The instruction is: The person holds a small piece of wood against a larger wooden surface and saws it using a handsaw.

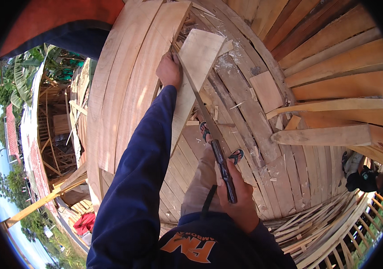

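Note:
My right hand [238, 193] is wrapped round the dark handle of a long, narrow machete [202, 107]. Its blade slants up and away to the left, over a pale cut board [202, 54]. Near the blade's far end, my left hand [170, 71] is closed, with a thin dark point showing above the fingers. Whether that hand pinches the blade tip, the board edge or something small is hidden. To its left lie wide curved planks [133, 76], side by side, partly behind my left sleeve.
Wood shavings and offcuts litter the plank floor [263, 152] around my sandalled feet. Curved planks [348, 85] line the right wall, and two board ends [321, 135] jut inward. A stack of thin strips [317, 224] lies lower right, near another person [364, 177]. Orange cloth [61, 22] hangs upper left.

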Motion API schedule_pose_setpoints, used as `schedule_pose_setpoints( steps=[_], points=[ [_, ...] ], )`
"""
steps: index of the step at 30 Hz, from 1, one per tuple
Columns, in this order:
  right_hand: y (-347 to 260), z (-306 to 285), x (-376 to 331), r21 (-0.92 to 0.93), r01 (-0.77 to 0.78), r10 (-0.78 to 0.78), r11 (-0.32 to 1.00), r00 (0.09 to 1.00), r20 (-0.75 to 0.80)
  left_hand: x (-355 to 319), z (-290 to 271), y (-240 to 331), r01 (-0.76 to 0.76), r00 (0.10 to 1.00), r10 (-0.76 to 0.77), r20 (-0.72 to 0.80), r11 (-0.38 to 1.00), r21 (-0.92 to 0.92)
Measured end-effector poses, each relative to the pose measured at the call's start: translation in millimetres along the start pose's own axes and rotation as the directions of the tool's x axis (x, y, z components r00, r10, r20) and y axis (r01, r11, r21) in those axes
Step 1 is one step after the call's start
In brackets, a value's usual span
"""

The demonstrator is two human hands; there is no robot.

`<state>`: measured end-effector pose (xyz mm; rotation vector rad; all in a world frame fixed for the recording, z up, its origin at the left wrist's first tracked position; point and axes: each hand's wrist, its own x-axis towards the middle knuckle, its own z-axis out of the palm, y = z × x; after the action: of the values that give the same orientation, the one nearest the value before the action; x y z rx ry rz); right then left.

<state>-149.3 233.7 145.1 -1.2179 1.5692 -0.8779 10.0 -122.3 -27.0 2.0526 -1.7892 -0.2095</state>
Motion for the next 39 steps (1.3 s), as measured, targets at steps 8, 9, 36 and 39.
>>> schedule_pose_setpoints(
  steps=[8,9,36,39],
  points=[
    [-11.3,-2.9,6.3,0.002,-0.05,0.05,0.999,0.999,-0.001,2.3,-1.3,-2.7,-0.001,1.0,0.001,0.0,1.0,-0.023],
    [-9.5,-1.8,2.2,0.003,-0.027,0.027,1.0,1.0,-0.011,0.5,-1.8,-2.8,0.0,1.0,0.001,0.018,1.0,-0.013],
    [25.9,-4.4,-21.2,-0.076,0.096,-0.102,0.992,0.992,-0.077,3.3,4.0,-7.7,-0.03,1.0,0.03,-0.003,0.999,-0.022],
    [24.0,-8.9,-16.8,-0.071,0.078,-0.082,0.994,0.995,-0.063,6.0,3.8,-10.0,-0.038,0.999,0.038,0.0,0.999,0.034]
  ],
)
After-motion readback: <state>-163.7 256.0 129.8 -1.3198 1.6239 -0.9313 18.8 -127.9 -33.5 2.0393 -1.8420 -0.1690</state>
